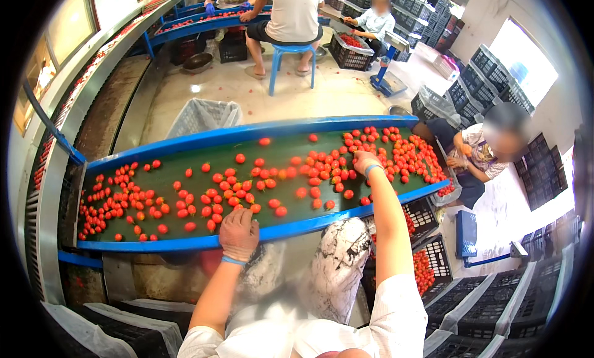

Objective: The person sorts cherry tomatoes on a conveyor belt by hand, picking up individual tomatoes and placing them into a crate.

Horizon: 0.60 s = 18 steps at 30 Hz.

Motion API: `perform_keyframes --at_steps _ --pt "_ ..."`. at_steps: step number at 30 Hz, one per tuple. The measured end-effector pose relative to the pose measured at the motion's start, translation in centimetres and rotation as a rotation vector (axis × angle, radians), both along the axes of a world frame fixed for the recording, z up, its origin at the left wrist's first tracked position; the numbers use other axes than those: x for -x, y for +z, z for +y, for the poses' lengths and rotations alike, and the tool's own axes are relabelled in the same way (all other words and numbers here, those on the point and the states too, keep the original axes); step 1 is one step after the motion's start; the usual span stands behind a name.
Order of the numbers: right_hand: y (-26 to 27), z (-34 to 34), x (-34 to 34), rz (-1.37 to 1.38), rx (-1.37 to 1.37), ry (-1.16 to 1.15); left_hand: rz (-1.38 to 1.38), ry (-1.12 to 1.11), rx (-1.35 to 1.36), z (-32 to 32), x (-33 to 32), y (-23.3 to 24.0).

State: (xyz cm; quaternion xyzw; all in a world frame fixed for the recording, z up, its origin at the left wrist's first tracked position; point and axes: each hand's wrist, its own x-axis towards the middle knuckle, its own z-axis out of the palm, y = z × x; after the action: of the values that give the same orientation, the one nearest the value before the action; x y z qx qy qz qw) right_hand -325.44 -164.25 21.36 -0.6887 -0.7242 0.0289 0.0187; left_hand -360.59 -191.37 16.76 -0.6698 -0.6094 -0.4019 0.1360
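Before me a green conveyor belt (158,181) between blue side rails carries many small red tomatoes (225,185), some with green stems. My left hand (239,235), in a thin glove with a blue band at the wrist, lies palm down over the near blue rail (297,231). Its fingertips reach the tomatoes at the belt's near edge; what is under the fingers is hidden. Farther right, my right hand (366,163), also gloved and banded, reaches down among a dense group of tomatoes (332,165). Its fingertips point away from me, and whether they pinch a tomato cannot be seen.
At the belt's right end a seated person (482,149) sits beside a lined crate (448,195). Black crates of tomatoes (423,272) stand below my right arm. A roller conveyor (74,112) runs along the left. Beyond the belt are a lined crate (204,114), a blue stool (292,51) with a sitter, and a scale (387,75).
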Motion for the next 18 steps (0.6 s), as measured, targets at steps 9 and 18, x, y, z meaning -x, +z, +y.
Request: perform_keyframes --at_steps 9,18 --pt "-1.0 -8.0 -1.1 1.815 0.225 -0.224 -0.008 -0.011 0.004 -0.4 1.5 -0.3" --pt "-0.4 -10.1 8.3 -0.088 -0.005 0.049 -0.03 -0.018 -0.006 -1.2 3.9 -0.6"
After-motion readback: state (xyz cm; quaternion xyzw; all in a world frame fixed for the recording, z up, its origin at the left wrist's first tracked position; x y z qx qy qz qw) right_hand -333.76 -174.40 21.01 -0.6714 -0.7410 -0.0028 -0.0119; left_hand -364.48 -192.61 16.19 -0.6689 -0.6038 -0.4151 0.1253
